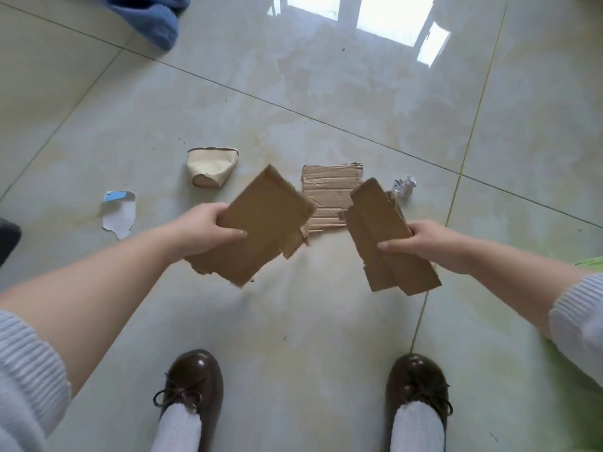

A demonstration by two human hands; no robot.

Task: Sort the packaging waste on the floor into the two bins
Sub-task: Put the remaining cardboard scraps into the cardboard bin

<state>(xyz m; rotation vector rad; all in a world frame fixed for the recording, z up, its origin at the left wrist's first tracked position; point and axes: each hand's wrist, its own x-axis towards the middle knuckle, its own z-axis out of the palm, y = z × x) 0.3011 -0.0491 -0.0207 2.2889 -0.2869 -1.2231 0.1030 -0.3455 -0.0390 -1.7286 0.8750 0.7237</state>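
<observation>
Between the two raised hands, down on the pale tiled floor [326, 321], a flat square of corrugated cardboard [329, 194] lies partly hidden behind what the hands hold. The left hand [204, 228] grips a torn brown cardboard piece [261, 226] by its left edge, thumb curled over the top face and fingers underneath, so the piece tilts up and away from the person. The right hand [427, 244] pinches a narrower folded cardboard strip [388, 236] at its right edge, thumb laid across the front, fingers behind; the strip slants from upper left to lower right. The two held pieces are apart, with a gap between them.

Beyond the left hand, a crushed beige paper cup [212, 166] lies on its side. Further to the left of that hand rests a torn white scrap with a blue strip [119, 213]. Just beyond the right hand, near the top of the strip, sits a small crumpled ball of white paper [404, 186].

Below the hands, two dark brown lace-up shoes [192, 383] with white socks stand on the tiles. A blue fabric item [153, 17] lies far beyond the left hand, and a sliver of green [590, 261] shows at the edge past the right wrist. Grey ribbed sleeves [29, 373] are pushed up both forearms.
</observation>
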